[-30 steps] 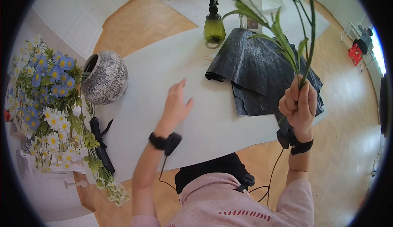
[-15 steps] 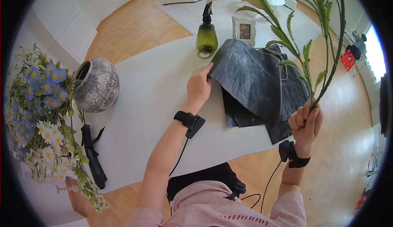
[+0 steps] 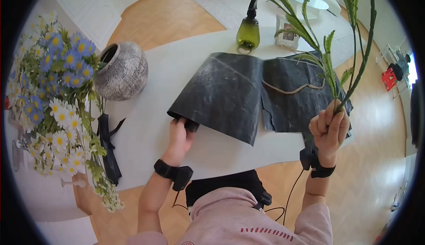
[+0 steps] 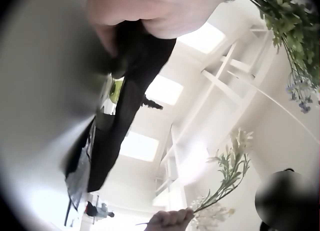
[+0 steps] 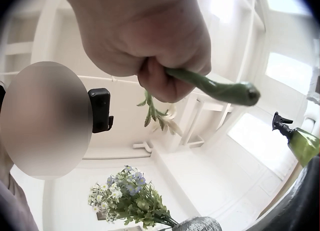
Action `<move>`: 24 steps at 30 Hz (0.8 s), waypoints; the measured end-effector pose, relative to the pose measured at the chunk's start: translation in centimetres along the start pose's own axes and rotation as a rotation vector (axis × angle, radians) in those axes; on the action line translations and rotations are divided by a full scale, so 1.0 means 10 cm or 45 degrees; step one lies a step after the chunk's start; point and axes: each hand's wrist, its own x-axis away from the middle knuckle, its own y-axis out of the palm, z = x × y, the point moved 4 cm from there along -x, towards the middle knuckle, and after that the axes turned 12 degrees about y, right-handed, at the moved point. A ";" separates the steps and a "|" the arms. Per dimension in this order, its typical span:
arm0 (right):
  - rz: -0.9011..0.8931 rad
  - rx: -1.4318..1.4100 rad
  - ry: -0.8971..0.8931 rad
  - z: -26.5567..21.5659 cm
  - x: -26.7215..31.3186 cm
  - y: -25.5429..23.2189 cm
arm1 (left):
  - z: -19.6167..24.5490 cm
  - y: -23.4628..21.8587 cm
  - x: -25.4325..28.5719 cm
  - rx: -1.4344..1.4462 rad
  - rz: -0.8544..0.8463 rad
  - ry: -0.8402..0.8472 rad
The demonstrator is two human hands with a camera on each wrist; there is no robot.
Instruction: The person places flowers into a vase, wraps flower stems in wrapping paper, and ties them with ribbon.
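Note:
At its lower left corner, my left hand (image 3: pixel 178 139) grips a black sheet (image 3: pixel 221 90) that looks like wrapping paper. The sheet is lifted and bent, its front edge standing off the white table (image 3: pixel 212 154). In the left wrist view the fingers curl round the dark edge, partly hidden by the sheet (image 4: pixel 112 136). My right hand (image 3: pixel 329 128) holds a bunch of leafy green flower stems (image 3: pixel 353 86) upright, fist round their lower ends. One thick cut stem end (image 5: pixel 225 92) sticks out of that fist in the right wrist view. White blossoms (image 4: pixel 242 141) top the bunch.
More black sheet (image 3: pixel 287 105) with a brown cord (image 3: pixel 294 90) across it lies at right. A green spray bottle (image 3: pixel 248 35) and picture frame (image 3: pixel 287 32) stand behind. At left are a mottled grey vase (image 3: pixel 121 74), blue and white daisies (image 3: pixel 59 121) and a black ribbon-tied bundle (image 3: pixel 110 156).
My left hand has reached the black sheet, taken its edge and drawn it left and toward me, opening it away from the other sheet. The right hand still holds the stems up.

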 end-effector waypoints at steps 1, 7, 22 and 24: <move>0.017 0.016 0.008 0.00 0.00 0.02 | 0.02 -0.14 0.00 -0.326 -0.255 0.020; -0.019 0.107 0.075 0.08 0.04 0.07 | 0.82 0.49 0.61 -2.398 -0.480 1.154; -0.048 0.030 0.139 0.12 0.05 0.12 | 0.52 0.66 0.20 -1.802 -1.084 0.919; -0.061 0.028 0.147 0.12 0.03 0.15 | 0.53 0.58 0.16 -1.640 -1.151 0.504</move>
